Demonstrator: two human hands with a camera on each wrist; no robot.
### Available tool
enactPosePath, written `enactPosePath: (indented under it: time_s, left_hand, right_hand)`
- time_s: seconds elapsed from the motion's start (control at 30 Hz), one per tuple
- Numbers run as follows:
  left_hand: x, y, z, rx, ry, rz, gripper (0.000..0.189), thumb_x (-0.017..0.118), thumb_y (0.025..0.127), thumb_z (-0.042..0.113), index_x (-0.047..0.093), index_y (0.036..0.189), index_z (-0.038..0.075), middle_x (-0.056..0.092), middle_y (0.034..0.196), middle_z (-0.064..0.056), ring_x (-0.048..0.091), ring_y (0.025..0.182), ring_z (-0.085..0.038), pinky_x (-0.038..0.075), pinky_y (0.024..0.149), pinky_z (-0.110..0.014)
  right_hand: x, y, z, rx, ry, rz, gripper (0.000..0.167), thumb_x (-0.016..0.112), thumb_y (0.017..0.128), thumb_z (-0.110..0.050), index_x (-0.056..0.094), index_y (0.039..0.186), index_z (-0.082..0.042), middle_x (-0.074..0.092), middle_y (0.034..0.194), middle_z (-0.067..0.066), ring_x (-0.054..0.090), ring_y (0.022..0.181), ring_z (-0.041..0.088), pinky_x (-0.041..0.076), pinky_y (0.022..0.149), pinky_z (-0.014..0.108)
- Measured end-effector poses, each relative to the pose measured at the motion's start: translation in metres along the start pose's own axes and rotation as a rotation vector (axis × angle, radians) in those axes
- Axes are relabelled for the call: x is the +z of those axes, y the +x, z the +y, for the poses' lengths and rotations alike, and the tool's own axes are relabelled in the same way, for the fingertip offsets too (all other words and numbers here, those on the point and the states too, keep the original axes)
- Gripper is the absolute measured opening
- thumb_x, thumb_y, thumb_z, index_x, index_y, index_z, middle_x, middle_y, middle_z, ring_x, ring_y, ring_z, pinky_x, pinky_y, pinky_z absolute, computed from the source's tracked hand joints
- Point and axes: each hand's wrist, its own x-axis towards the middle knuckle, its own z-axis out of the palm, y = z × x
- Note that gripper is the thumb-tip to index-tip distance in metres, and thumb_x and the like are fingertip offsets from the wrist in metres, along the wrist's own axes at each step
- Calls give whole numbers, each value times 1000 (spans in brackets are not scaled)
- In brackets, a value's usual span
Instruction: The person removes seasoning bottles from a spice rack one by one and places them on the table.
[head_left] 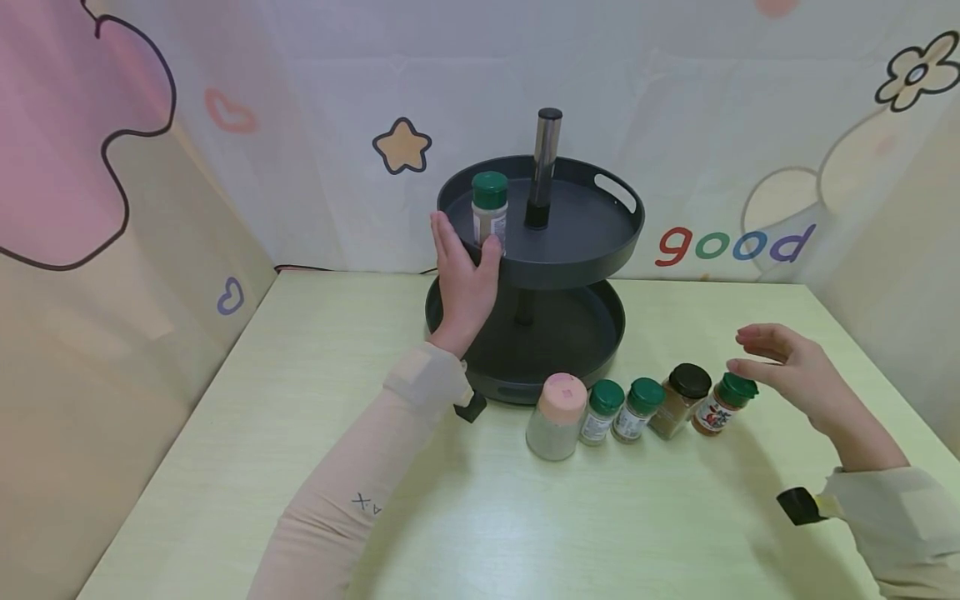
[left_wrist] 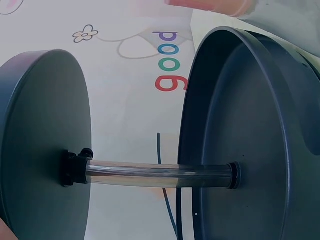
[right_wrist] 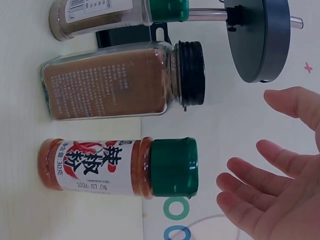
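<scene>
My left hand (head_left: 467, 283) is at the left rim of the upper tray (head_left: 577, 271) of a dark two-tier stand, fingers straight and thumb raised in front of a green-lidded spice jar (head_left: 491, 193). That jar stands upright in the tray, its lower part hidden behind the hand. In the left wrist view only a sliver of the hand shows beside the upper tray's underside (left_wrist: 50, 130). My right hand (head_left: 806, 379) hovers with loosely bent fingers by a green-capped chili powder jar (head_left: 717, 414). The right wrist view shows a gap between the fingertips (right_wrist: 227, 200) and its cap.
Left of the chili jar stand a black-lidded square spice jar (head_left: 678, 400), two small green-capped jars (head_left: 636, 414) and a larger pink-capped jar (head_left: 553, 433), in a row before the lower tray (head_left: 517, 390). A printed cloth (head_left: 337, 167) hangs behind the table.
</scene>
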Motion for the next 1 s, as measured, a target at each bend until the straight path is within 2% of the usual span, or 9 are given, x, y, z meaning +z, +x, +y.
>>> enactPosePath:
  time_s: [0.03, 0.13, 0.27, 0.37, 0.57, 0.77, 1.0]
  left_hand:
    - [0, 0, 0, -3, -1, -1, 76, 41, 87, 43, -4, 143, 17, -8, 150, 6, -2, 138, -12, 10, 111, -36]
    - [1, 0, 0, -7, 3, -2, 77, 40, 87, 46, -5, 143, 18, -8, 149, 8, -2, 138, -12, 9, 111, -38]
    - [1, 0, -1, -1, -1, 0, 76, 37, 88, 49, -5, 143, 18, -8, 150, 7, -3, 138, -12, 8, 111, -38]
    - [1, 3, -2, 5, -20, 4, 72, 34, 90, 46, -3, 143, 15, -6, 150, 4, -2, 138, -13, 8, 112, -37]
    - [-3, 16, -3, -37, -56, 7, 64, 28, 93, 43, 2, 143, 12, -1, 151, -1, 0, 138, -14, 8, 112, -34]
    - [-7, 25, -5, -98, -61, -12, 65, 26, 92, 47, 0, 143, 16, -1, 150, 5, 1, 138, -10, 8, 112, -28]
    - [-11, 30, -2, -95, -70, -21, 60, 25, 94, 42, 3, 143, 16, 3, 150, 4, 4, 138, -11, 9, 112, -30]
  right_hand:
    - [0, 0, -2, -1, -1, 3, 54, 57, 85, -29, 36, 125, 1, 38, 98, -29, 34, 87, -20, 42, 81, 39]
    - [0, 0, -6, -12, 2, 13, 52, 57, 85, -29, 37, 124, 0, 39, 98, -29, 35, 86, -21, 43, 80, 34]
    - [0, 0, -11, -33, 8, 32, 48, 57, 85, -27, 39, 121, -2, 42, 97, -30, 39, 87, -20, 39, 71, 11]
    - [0, 1, -17, -48, 22, 38, 48, 57, 85, -26, 39, 122, -1, 42, 98, -29, 40, 87, -19, 38, 68, 5]
    - [1, 2, -28, -69, 22, 58, 49, 57, 85, -26, 39, 123, 0, 43, 98, -28, 41, 87, -19, 38, 69, 3]
    - [2, 3, -36, -88, 27, 70, 48, 56, 86, -26, 40, 123, -1, 43, 98, -28, 43, 87, -18, 38, 69, 2]
    - [6, 6, -44, -120, 44, 71, 46, 56, 86, -25, 41, 122, 0, 45, 99, -26, 45, 86, -17, 39, 70, 3]
